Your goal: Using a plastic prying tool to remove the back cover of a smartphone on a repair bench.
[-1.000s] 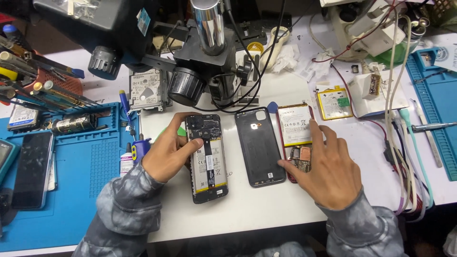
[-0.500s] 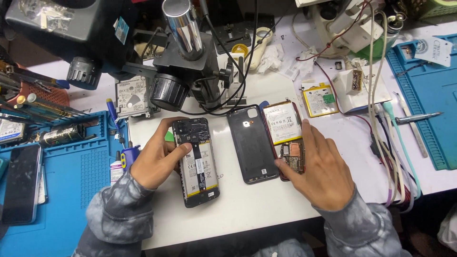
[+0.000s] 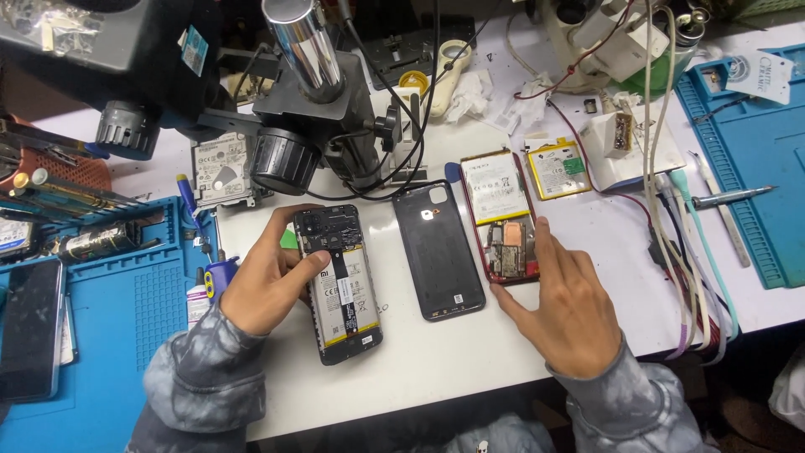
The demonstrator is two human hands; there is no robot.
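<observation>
Left hand [image 3: 264, 289] gripping opened phone [image 3: 340, 283]; right hand [image 3: 558, 306] spread (flat) beside red phone [image 3: 503, 220].

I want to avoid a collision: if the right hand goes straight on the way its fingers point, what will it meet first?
The right hand points up the table, fingertips at the red opened phone. Going straight on, it would probably meet that phone's exposed circuit board first, then its battery. How high the fingertips hang is unclear.

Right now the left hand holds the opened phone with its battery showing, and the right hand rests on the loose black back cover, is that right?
Not quite. The head view shows the left hand on the opened phone, but the right hand touches the red-framed opened phone. The black back cover lies untouched between the two phones.
</observation>
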